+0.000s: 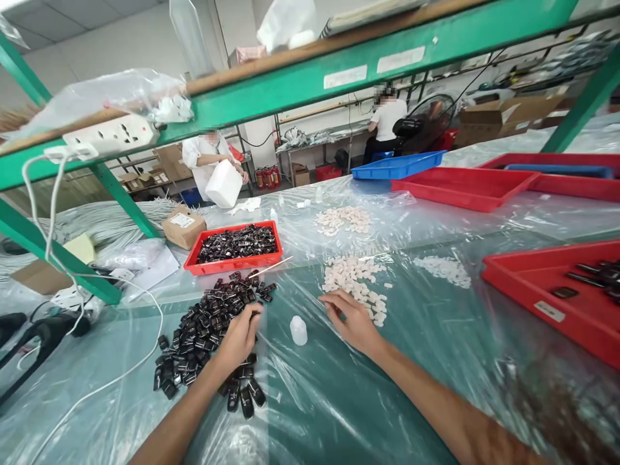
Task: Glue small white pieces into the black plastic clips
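Observation:
My left hand (pixel 242 332) is over the right edge of a heap of small glossy black plastic parts (pixel 206 323). Its fingers are bent together, and whatever may be between them is hidden. To the right, my right hand (pixel 353 321) is at the near side of a pile of small whitish flat pieces (pixel 353 274). Its fingers point left, with a gap between thumb and forefinger and nothing visible there. Between both hands a small white translucent bottle (pixel 299 331) stands upright on the plastic-covered green table (pixel 310 407).
A red tray (pixel 232 263) of black parts lies behind the heap, beside a thin stick (pixel 271 266). At right is another red tray (pixel 533 303) with black pieces. A green shelf beam (pixel 300 87) crosses overhead; a white cable (pixel 145 361) runs along the left.

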A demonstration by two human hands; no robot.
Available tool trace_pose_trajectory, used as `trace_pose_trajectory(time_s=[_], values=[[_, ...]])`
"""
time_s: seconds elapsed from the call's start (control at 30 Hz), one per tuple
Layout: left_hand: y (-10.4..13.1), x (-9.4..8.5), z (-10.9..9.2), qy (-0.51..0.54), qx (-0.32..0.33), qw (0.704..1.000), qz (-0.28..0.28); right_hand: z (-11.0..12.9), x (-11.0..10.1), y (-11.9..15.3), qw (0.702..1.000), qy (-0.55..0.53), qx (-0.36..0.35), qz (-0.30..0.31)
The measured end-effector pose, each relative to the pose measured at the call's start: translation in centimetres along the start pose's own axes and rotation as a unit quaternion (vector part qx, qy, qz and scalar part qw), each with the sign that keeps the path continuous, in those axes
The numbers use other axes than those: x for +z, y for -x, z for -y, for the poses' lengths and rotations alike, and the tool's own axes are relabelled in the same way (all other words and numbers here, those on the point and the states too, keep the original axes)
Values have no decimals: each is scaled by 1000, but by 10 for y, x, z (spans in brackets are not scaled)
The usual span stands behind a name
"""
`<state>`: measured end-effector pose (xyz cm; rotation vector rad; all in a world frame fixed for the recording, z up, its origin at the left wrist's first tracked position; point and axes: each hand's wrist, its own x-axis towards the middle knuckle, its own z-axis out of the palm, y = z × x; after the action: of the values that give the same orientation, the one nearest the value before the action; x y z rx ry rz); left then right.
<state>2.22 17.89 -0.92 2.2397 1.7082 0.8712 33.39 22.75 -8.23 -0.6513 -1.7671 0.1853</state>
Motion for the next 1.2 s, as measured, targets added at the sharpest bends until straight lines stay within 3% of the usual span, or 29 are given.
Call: trace_pose_trajectory(time_s=[0.2,0.27,0.33,0.4,0.5,0.63,0.7,0.8,0.9,1.03,1.2], values=[[-143,-39,15,-113,-49,990,-73,-11,0,5,999,-24,5,37],[-171,-51,25,-144,-73,984,-74,-17,-2,6,998,-31,12,53],[-178,-58,32,-171,-81,979,-70,-21,-2,7,997,-35,22,68],[-165,-58,37,-194,-74,976,-59,-23,-2,8,995,-37,35,82],[-119,-46,39,-218,-55,974,-34,-20,-3,10,992,-43,45,107],[-46,-15,37,-228,-45,973,-19,-6,-6,14,986,-61,36,152],[-23,3,36,-230,-33,973,0,3,-6,15,983,-62,32,171],[-15,22,35,-235,-14,971,30,19,0,17,981,-57,31,184],[-24,27,34,-237,7,970,52,32,12,19,981,-53,43,180],[-23,14,19,-198,62,975,79,38,17,22,982,-53,65,168],[9,-14,-19,-84,108,989,64,38,-3,21,980,-46,79,178]])
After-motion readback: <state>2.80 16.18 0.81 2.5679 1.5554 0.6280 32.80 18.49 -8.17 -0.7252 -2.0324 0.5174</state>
